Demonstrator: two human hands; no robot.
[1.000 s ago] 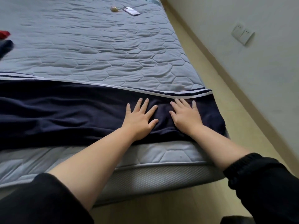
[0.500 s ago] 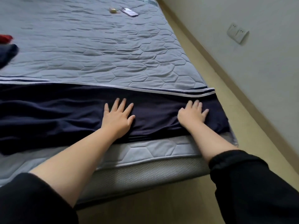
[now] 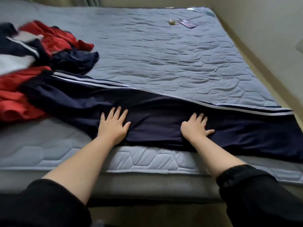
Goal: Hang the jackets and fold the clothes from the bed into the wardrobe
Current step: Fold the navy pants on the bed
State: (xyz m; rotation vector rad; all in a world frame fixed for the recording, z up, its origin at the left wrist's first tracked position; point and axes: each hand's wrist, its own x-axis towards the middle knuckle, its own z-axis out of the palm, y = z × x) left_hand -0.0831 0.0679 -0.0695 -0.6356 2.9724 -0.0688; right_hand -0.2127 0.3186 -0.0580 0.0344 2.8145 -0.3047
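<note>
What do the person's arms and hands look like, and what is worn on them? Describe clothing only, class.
Both forearms are bare, with black sleeves pushed up toward the elbows, their cuffs gathered and elasticated. The left hand and right hand wear no gloves; no rings, watch or bracelets show.

Clothes pile point(image 3: 32, 51): cut off by the left edge and motion-blurred; separate garments cannot be told apart.
Navy trousers point(image 3: 164, 115): right end runs past the frame edge; waist end is buried under red fabric.
Small round object point(image 3: 172, 22) beside the phone point(image 3: 187, 23): too small to identify.
Wall fixture point(image 3: 300, 45): clipped at the right edge.
</note>
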